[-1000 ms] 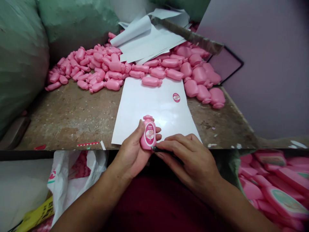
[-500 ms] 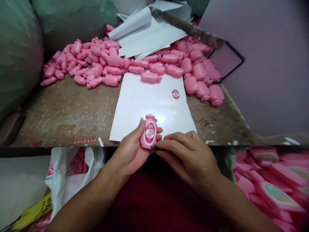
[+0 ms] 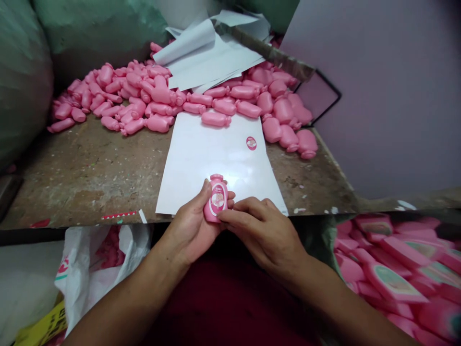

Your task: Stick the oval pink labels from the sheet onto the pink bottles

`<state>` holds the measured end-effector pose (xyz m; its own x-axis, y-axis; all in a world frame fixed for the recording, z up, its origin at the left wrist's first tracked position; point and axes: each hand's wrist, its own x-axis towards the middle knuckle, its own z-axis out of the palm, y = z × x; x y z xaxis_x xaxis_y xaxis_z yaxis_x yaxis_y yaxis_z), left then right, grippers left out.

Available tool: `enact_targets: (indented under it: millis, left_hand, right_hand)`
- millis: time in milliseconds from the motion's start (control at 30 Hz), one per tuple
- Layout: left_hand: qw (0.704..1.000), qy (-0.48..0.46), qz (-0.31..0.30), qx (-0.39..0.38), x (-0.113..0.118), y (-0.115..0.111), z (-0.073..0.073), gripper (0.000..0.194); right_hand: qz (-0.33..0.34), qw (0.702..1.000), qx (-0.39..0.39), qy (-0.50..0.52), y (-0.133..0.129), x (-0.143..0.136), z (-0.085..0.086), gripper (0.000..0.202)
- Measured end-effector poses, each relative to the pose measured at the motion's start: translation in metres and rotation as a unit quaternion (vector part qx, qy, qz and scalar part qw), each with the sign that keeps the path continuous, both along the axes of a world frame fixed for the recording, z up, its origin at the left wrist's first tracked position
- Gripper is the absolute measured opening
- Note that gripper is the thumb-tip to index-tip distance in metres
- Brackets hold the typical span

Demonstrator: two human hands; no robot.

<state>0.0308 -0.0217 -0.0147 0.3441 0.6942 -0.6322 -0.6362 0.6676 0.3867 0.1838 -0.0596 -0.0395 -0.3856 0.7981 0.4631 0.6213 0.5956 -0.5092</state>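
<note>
A small pink plastic bottle [image 3: 212,214] stands nearly upright in my left hand [image 3: 192,226], thumb along its left side and fingertips showing behind its right edge. On the bottle's front is an oval pink label [image 3: 217,198] with a white border, the word "BABY" and a small picture. My right hand [image 3: 268,230] is closed, with its fingertips at the bottle's lower right edge. What its fingers hold, if anything, is hidden. Beyond the hands lies a white sheet [image 3: 212,158] with one oval sticker [image 3: 251,143] on it.
Pink bottles [image 3: 158,108] are heaped across the back of the worn table [image 3: 93,163], with loose white papers [image 3: 212,62] on top. Below the front edge are a white plastic bag [image 3: 82,269] on the left and labelled pink bottles [image 3: 392,283] on the right.
The view has shifted, so the table sits slightly lower and further left. My right fingertips have moved onto the bottle's lower edge; a small dark thing seen at them before is now hidden.
</note>
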Motion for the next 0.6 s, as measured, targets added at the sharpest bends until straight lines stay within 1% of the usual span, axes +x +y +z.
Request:
enact_targets:
  millis: [100, 167, 267, 333, 433, 467, 500, 533, 567, 600]
  left_hand:
    - [1.000, 0.010, 0.003, -0.007, 0.001, 0.000, 0.002, 0.035]
    - [1.000, 0.017, 0.011, -0.003, 0.001, 0.000, 0.002, 0.034]
    - [1.000, 0.025, 0.009, 0.005, -0.001, 0.001, 0.000, 0.035]
    - [0.999, 0.034, 0.004, 0.009, -0.001, 0.000, 0.000, 0.035]
    - [0.997, 0.080, 0.000, 0.017, 0.001, -0.006, 0.007, 0.030]
    - [0.994, 0.106, -0.001, 0.023, 0.001, -0.009, 0.010, 0.027]
    - [0.990, 0.137, -0.005, 0.031, 0.000, -0.011, 0.012, 0.025]
    - [0.986, 0.163, -0.011, 0.046, -0.001, -0.011, 0.012, 0.024]
    - [0.981, 0.179, -0.013, 0.067, -0.003, -0.011, 0.011, 0.025]
    - [0.980, 0.184, -0.019, 0.079, -0.005, -0.009, 0.008, 0.026]
  right_hand:
    - [0.016, 0.990, -0.113, 0.082, -0.002, 0.001, 0.002, 0.025]
    - [0.029, 0.971, -0.183, 0.154, -0.001, 0.000, 0.002, 0.025]
    - [0.052, 0.942, -0.248, 0.220, 0.001, -0.002, 0.002, 0.023]
    - [0.061, 0.937, -0.266, 0.218, 0.000, -0.003, 0.006, 0.024]
    - [0.057, 0.947, -0.270, 0.161, -0.011, 0.005, 0.022, 0.029]
    - [0.043, 0.953, -0.269, 0.135, -0.017, 0.012, 0.027, 0.032]
    - [0.016, 0.959, -0.266, 0.100, -0.022, 0.022, 0.030, 0.034]
    - [-0.032, 0.962, -0.268, 0.048, -0.029, 0.036, 0.031, 0.035]
    - [-0.099, 0.957, -0.273, -0.018, -0.036, 0.054, 0.031, 0.036]
    - [-0.184, 0.937, -0.279, -0.102, -0.045, 0.076, 0.028, 0.036]
